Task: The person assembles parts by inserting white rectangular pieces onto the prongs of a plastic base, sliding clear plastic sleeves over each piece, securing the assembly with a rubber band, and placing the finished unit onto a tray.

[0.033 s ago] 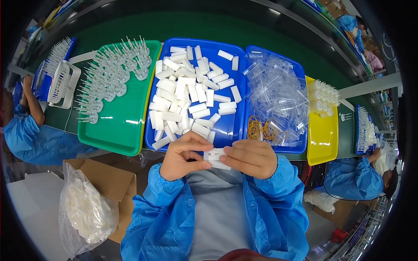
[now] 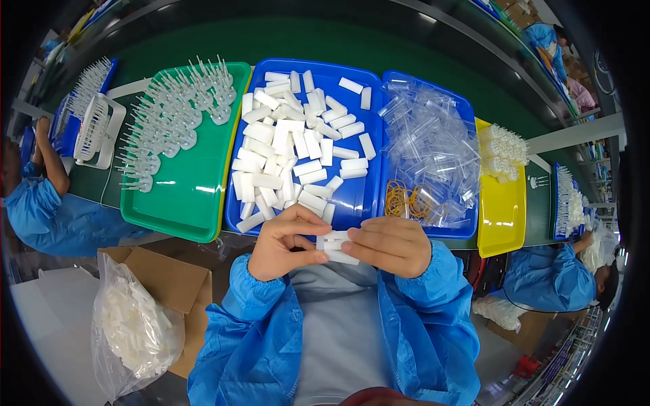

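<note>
Just beyond my chest, at the near edge of the bench, both hands hold one small bundle of white blocks (image 2: pixel 338 256). My left hand (image 2: pixel 286 243) pinches its left end between thumb and fingers, where a pale flat piece shows. From the right, the fingers of my right hand (image 2: pixel 394 247) close over the other end and hide part of it. Right behind the hands stands a blue tray (image 2: pixel 352 206) with a heap of loose white blocks (image 2: pixel 281 139), which look like foam.
Left is a green tray (image 2: pixel 189 216) with several pale pronged bases (image 2: pixel 166 125). Right are a blue tray (image 2: pixel 460 232) holding clear plastic sleeves (image 2: pixel 433 149) and rubber bands (image 2: pixel 406 201), then a yellow tray (image 2: pixel 501 230). A carton (image 2: pixel 166 274) and bag of white pieces (image 2: pixel 139 331) sit lower left. Co-workers sit both sides.
</note>
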Motion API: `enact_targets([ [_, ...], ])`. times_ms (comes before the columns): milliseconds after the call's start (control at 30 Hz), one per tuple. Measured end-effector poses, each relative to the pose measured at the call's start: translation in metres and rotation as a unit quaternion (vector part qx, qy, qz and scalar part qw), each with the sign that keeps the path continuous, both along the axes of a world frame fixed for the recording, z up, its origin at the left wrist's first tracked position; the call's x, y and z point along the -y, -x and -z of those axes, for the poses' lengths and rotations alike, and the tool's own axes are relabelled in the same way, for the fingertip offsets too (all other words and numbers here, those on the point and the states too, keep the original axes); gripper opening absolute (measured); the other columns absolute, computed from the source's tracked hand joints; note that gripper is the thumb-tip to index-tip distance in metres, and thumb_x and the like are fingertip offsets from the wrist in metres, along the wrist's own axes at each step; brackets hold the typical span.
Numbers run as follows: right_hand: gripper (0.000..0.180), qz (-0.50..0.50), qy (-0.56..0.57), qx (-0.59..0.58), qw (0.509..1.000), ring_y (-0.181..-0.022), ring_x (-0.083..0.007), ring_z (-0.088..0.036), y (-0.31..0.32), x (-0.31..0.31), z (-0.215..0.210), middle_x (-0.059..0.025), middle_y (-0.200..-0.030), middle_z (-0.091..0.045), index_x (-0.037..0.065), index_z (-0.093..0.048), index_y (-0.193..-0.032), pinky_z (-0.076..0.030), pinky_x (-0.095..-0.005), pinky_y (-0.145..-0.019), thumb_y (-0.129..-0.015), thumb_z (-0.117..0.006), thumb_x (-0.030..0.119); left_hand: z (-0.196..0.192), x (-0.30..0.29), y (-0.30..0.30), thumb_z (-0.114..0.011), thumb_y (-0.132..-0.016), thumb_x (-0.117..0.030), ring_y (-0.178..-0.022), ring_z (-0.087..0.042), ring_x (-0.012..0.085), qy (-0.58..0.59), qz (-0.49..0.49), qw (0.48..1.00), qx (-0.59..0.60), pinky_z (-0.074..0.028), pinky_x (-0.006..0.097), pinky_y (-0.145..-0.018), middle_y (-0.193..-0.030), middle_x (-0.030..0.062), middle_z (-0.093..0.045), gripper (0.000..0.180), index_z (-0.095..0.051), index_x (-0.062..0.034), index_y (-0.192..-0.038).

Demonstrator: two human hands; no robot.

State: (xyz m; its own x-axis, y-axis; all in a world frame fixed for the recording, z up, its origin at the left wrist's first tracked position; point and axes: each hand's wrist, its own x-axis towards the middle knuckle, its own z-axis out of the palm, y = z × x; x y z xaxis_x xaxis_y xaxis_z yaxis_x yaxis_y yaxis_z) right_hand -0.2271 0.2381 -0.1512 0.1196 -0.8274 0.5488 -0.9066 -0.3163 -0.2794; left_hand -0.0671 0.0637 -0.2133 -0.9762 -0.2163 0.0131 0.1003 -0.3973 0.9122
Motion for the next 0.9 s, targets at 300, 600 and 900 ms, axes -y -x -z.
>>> enact_targets([
  [300,0.03,-0.057,-0.027,0.009,0.998,-0.087,-0.0224,-0.063,0.002,0.008,0.001,-0.0098,-0.101,-0.065,0.003,-0.067,-0.101,-0.052,-0.0328,-0.074,-0.071,-0.066,0.007,-0.004,0.009,-0.005,-0.074,-0.065,0.016,-0.091,-0.06,0.0167,0.043,0.068,0.996,0.042,-0.056,0.021,-0.072,-0.106,0.0093,-0.051,0.051,-0.064,0.0014,-0.112],
  [600,0.029,0.124,-0.123,0.04,0.984,-0.091,-0.0215,-0.055,0.009,0.024,0.027,-0.0028,-0.093,-0.058,0.015,-0.069,-0.098,-0.044,-0.0337,-0.076,-0.069,-0.068,0.013,0.014,0.024,-0.017,-0.072,-0.082,-0.02,-0.102,-0.062,0.0234,-0.192,-0.133,0.972,-0.037,-0.056,0.028,-0.077,-0.124,0.0173,-0.055,0.065,-0.042,0.004,-0.134],
  [900,0.025,0.127,-0.183,-0.083,0.971,-0.098,-0.0215,-0.053,0.008,0.031,0.048,-0.0043,-0.096,-0.057,0.012,-0.067,-0.096,-0.042,-0.0332,-0.078,-0.072,-0.069,0.017,0.014,0.017,-0.013,-0.072,-0.082,-0.022,-0.106,-0.061,0.0234,-0.216,-0.127,0.967,-0.034,-0.056,0.031,-0.08,-0.125,0.0163,-0.055,0.069,-0.038,0.004,-0.136],
])
